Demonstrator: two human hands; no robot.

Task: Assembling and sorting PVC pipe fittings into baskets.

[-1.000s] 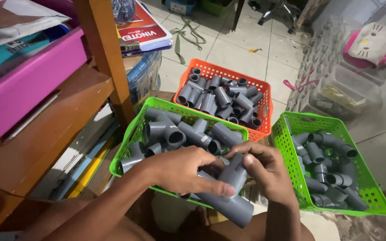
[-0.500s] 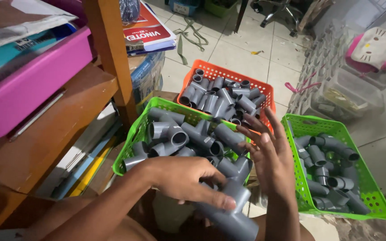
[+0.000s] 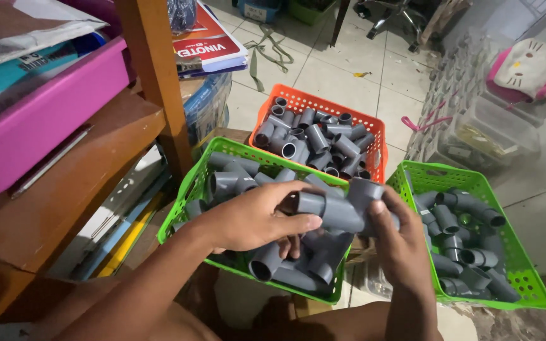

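Both hands hold an assembly of grey pipe fittings (image 3: 339,211) above the middle green basket (image 3: 188,192). My left hand (image 3: 254,218) grips its left end, thumb on top of a short grey socket. My right hand (image 3: 399,243) clasps the right end, where an elbow piece turns upward. The basket below is full of several loose grey pipe fittings (image 3: 232,180).
An orange basket (image 3: 377,142) of grey fittings stands behind, and a second green basket (image 3: 526,278) of fittings stands at the right. A wooden shelf post (image 3: 156,76) and shelf with a pink tray (image 3: 45,120) rise on the left. Clear plastic containers (image 3: 494,136) sit on the tiled floor.
The fitting assembly has been lifted and turned level. My right hand, spread open half a second ago, has closed on its right end.
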